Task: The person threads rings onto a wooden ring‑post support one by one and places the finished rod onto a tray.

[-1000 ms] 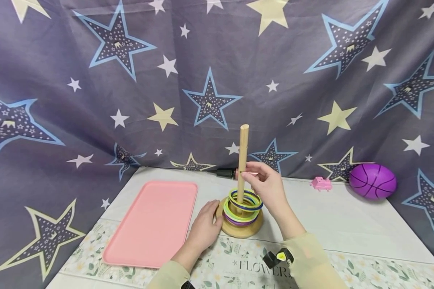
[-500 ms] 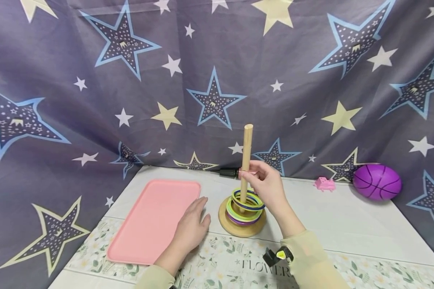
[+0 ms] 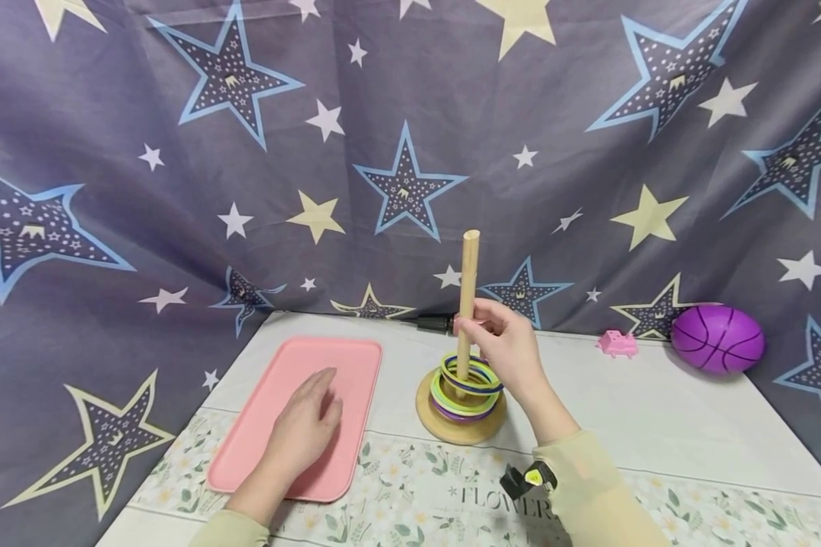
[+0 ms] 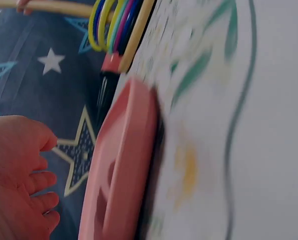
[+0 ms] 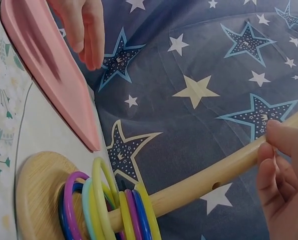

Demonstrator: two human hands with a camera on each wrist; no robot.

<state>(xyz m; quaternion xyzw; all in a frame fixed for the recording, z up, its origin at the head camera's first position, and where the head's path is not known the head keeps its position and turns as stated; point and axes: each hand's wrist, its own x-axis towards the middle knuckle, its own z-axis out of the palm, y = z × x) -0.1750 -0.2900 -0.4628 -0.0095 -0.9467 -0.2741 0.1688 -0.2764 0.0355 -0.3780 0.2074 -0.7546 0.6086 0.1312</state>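
Observation:
A wooden pole [image 3: 469, 296] stands upright on a round wooden base [image 3: 427, 414], with several coloured rings [image 3: 461, 406] stacked around its lower part. Yellow, blue, purple and turquoise rings [image 5: 94, 205] show in the right wrist view, some leaning unevenly. My right hand [image 3: 508, 346] pinches the pole above the rings, thumb in front and the fingertips partly hidden behind it. My left hand [image 3: 302, 425] hovers over the pink tray [image 3: 352, 365], holding nothing. Its fingers hang loosely curled in the left wrist view, apart from the tray.
A black and pink object [image 3: 436, 324] lies behind the pole, partly hidden. At the back right are a small pink toy [image 3: 617, 344] and a purple ball [image 3: 718, 339] with black lines. A star-patterned cloth [image 3: 410, 91] hangs behind the table [image 3: 691, 418].
My left hand has left the wooden base and moved left over the pink tray. The right hand stays at the pole, and the rings have kept their places.

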